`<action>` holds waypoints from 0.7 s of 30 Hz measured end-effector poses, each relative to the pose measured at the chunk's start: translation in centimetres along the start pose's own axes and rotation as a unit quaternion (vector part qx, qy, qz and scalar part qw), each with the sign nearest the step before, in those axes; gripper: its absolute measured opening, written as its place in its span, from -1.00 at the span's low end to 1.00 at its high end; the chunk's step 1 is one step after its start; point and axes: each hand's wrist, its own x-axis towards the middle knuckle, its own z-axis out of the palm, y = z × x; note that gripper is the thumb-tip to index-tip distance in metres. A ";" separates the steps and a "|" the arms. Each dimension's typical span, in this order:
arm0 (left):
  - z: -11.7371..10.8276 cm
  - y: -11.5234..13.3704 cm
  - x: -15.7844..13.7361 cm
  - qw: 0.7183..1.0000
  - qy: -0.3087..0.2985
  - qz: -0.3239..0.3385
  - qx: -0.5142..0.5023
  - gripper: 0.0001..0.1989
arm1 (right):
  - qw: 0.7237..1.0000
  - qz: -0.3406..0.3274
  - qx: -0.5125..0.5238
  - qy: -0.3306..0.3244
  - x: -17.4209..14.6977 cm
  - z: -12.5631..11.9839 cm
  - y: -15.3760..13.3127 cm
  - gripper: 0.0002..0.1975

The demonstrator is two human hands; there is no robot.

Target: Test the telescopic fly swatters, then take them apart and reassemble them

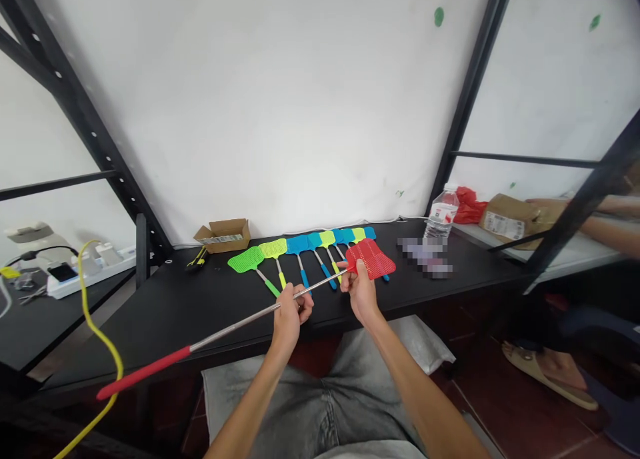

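A red fly swatter (376, 258) with an extended metal shaft and a red grip slants across the front of the black table. My left hand (291, 310) is closed around the middle of its shaft. At the upper end, my right hand (361, 287) pinches the swatter where the red head joins the shaft. Behind my hands several other fly swatters lie side by side on the table: a green one (247, 260) at the left, then a yellow-green one (273, 248), a blue one (299, 244) and more in blue and yellow-green. Their handles point toward me, partly covered by my hands.
An open cardboard box (227, 238) and a black-and-yellow tool (199, 258) sit at the table's back left. A plastic bottle (442, 216) stands back right, beside a blurred item. A yellow cable (95, 326) hangs at left. Another person's arm (610, 232) reaches toward a parcel (510, 219).
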 end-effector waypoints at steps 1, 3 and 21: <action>0.3 -0.1 0.0 1.000 -0.005 -0.007 -0.009 -0.45 | 1.000 0.005 0.013 0.002 0.0 0.0 -0.1 -0.45; 0.4 0.0 0.1 1.000 -0.011 -0.018 -0.005 -0.48 | 0.999 0.010 0.044 0.019 0.0 -0.1 -0.4 -0.48; -11.6 6.8 2.0 0.954 0.287 0.084 -0.020 -0.62 | 0.982 -0.036 0.137 0.128 0.5 -1.5 -1.0 -0.49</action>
